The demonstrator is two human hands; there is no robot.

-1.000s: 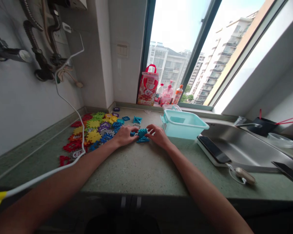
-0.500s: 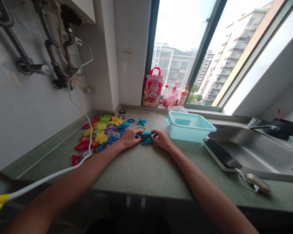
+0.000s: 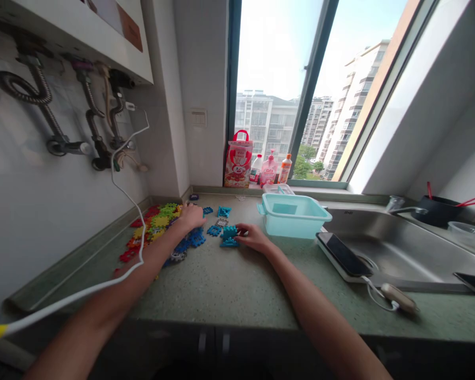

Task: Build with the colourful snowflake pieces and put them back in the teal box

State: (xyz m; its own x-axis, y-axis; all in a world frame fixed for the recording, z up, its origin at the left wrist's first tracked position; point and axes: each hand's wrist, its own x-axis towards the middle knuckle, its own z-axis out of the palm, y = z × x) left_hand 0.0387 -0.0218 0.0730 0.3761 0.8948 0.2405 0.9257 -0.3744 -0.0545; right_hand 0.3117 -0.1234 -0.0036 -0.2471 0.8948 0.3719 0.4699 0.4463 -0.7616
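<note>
My right hand [image 3: 254,238] pinches the right side of a small block [image 3: 229,236] made of joined blue interlocking tiles, which rests on the counter. My left hand [image 3: 191,215] reaches over the far right part of a pile of colourful interlocking tiles [image 3: 164,220]; its fingertips are hidden, so I cannot see whether they hold anything. Between the hands lie a loose blue tile [image 3: 214,230] and a grey tile [image 3: 221,222]. Farther back stand another blue joined piece [image 3: 224,211] and a flat blue tile [image 3: 208,210].
A teal plastic box [image 3: 295,224] stands right of my right hand, beside the steel sink [image 3: 383,253]. A phone [image 3: 347,254] lies on a white slab at the sink's edge. A white cable [image 3: 143,232] hangs across the pile. Bottles [image 3: 268,171] and a red-handled bag [image 3: 238,166] line the windowsill.
My left hand has left the blue block and moved left and back to the tile pile. My right hand stays at the block. The camera view has tilted up and shifted.
</note>
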